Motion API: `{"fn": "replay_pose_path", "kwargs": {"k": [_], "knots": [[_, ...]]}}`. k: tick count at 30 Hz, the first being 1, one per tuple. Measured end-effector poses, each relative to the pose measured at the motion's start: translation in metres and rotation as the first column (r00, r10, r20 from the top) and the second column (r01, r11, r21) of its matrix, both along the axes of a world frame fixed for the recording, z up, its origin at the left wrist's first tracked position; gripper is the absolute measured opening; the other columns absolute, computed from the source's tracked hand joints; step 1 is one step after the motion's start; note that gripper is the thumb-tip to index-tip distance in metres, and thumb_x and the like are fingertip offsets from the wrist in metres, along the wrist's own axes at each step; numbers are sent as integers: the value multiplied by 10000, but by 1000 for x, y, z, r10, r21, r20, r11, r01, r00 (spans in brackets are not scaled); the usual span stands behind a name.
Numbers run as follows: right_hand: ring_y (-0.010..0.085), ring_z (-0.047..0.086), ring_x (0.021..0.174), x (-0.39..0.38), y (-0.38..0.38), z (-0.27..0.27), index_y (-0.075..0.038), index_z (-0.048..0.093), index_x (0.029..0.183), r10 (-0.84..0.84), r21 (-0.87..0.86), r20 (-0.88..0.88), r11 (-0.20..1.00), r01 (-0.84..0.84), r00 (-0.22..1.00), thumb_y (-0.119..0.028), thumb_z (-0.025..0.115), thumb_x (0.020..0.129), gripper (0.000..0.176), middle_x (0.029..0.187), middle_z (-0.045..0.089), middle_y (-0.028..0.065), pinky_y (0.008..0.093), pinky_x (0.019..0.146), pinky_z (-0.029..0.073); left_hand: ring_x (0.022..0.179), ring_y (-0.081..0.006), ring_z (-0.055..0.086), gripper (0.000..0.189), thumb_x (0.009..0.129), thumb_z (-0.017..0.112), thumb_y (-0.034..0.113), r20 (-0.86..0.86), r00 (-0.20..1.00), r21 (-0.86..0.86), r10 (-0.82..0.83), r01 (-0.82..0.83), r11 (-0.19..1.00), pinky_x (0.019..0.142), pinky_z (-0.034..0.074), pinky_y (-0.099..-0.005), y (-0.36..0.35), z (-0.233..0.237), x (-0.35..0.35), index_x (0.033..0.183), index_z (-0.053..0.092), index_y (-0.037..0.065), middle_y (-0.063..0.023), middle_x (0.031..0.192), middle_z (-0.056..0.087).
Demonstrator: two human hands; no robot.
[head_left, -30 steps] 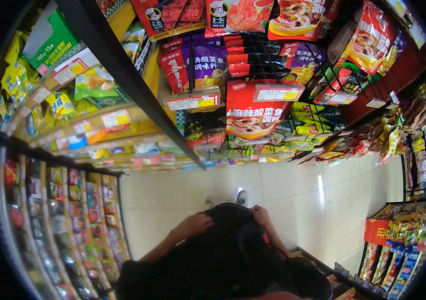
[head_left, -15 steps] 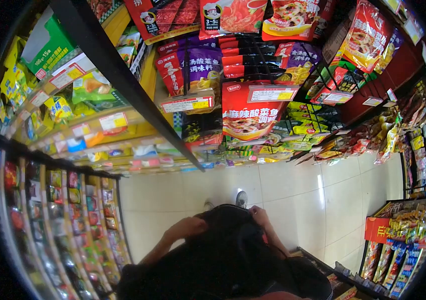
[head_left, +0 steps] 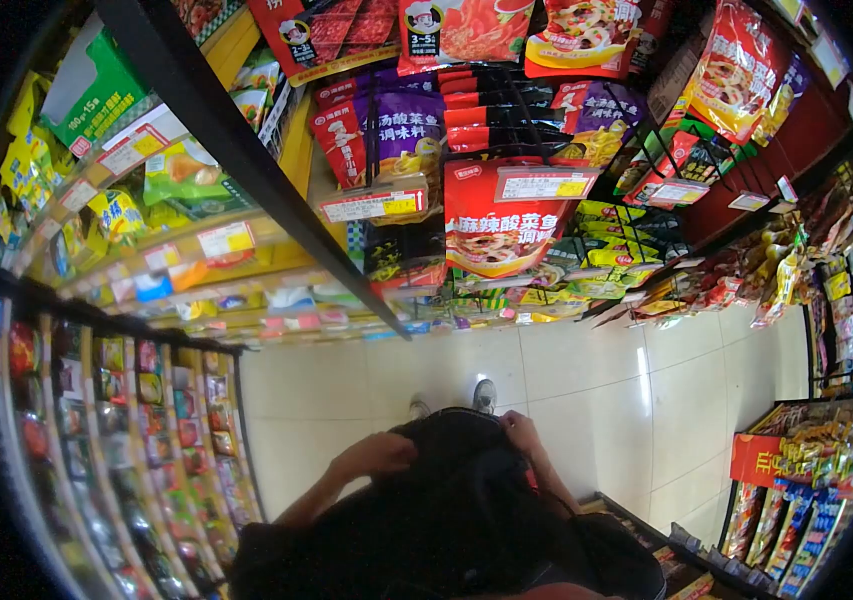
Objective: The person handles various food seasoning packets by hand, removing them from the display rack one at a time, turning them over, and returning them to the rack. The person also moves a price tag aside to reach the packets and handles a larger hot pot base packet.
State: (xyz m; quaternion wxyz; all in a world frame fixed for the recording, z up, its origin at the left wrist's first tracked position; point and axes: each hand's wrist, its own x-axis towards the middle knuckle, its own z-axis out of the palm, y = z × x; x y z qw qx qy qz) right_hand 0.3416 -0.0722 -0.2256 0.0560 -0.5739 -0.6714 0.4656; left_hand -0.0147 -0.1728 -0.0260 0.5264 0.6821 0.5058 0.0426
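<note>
Black cloth (head_left: 456,470) covers the front of my body at the bottom middle. On its left side, my left hand (head_left: 378,455) is closed against it, fingertips hidden by the dark fabric. My right hand (head_left: 520,432) grips the cloth's upper right edge with bent fingers. Both hands are low at my waist, well apart from the shelves. Ahead, a red seasoning packet (head_left: 496,225) hangs on a rack behind a price tag (head_left: 543,186). Purple-and-red packets (head_left: 401,130) hang to its left and behind it.
Stocked shelves (head_left: 216,240) run along the left, with a black post (head_left: 216,150) in front. More packets (head_left: 776,265) hang on the right. A snack display (head_left: 786,510) stands at the lower right. My shoes (head_left: 484,393) are on the pale tiled floor (head_left: 586,400).
The view has shifted very slightly, and a little more of my shoes shows. Both hands keep their places at the black cloth.
</note>
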Motion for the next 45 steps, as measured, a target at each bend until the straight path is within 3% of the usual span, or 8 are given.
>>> {"fn": "replay_pose_path", "kwargs": {"k": [5,11,20,23,26,29,32,45], "knots": [[353,688,865,-1,0,-2,-27,694,973,-13,-2,31,1000,13,999,-264,599,931,258,914,705,199,414,778,538,965,-317,654,286,888,650,235,-33,998,-68,-52,49,996,863,518,-427,5,-11,-1,1137,649,94,-137,1023,683],[368,684,898,-2,1,7,-41,691,998,-5,-21,10,1000,5,1000,-285,591,934,271,928,702,205,428,793,535,982,-296,667,276,950,602,264,54,993,-177,-109,117,977,883,527,-416,14,-14,-12,1175,663,114,-137,1078,697],[405,671,944,1,0,-1,-44,681,1047,7,-52,11,999,-7,1000,-352,568,948,343,973,694,228,456,827,532,803,-172,688,250,957,625,232,173,980,-142,-94,120,983,756,557,-319,14,-33,-20,1170,664,107,-86,999,715],[408,669,949,1,0,0,-39,679,1046,3,-54,14,999,-2,1000,-360,564,953,354,978,692,231,458,832,532,857,-191,683,260,950,635,231,160,984,-198,-83,114,973,787,551,-334,16,-32,-18,1174,648,101,-89,1006,705],[412,667,950,0,1,4,-36,680,1041,-6,-57,6,998,6,1000,-367,563,953,362,983,691,233,458,832,534,922,-204,668,280,938,649,233,260,966,-242,-3,68,968,825,541,-348,9,-46,-21,1187,630,106,-85,1020,696],[414,667,943,-1,1,7,-35,682,1033,-6,-54,0,999,6,1000,-370,566,953,363,978,690,235,459,824,535,974,-205,652,296,933,656,241,230,972,-241,-52,109,964,855,531,-355,13,-39,-19,1194,617,107,-79,1034,694],[413,672,923,0,1,3,-41,686,1024,-7,-35,-10,999,7,1000,-367,574,952,351,955,693,232,460,803,536,949,-203,659,304,921,668,251,165,981,-219,-98,134,967,846,535,-354,20,-26,-18,1186,629,107,-75,1034,698],[430,668,899,5,-1,-23,-65,685,1012,-4,-8,-38,1000,4,999,-388,592,947,342,919,690,237,486,766,534,914,-191,672,288,902,680,286,187,981,-259,-58,106,960,822,532,-340,24,-26,-23,1132,676,113,-72,995,719]]}}
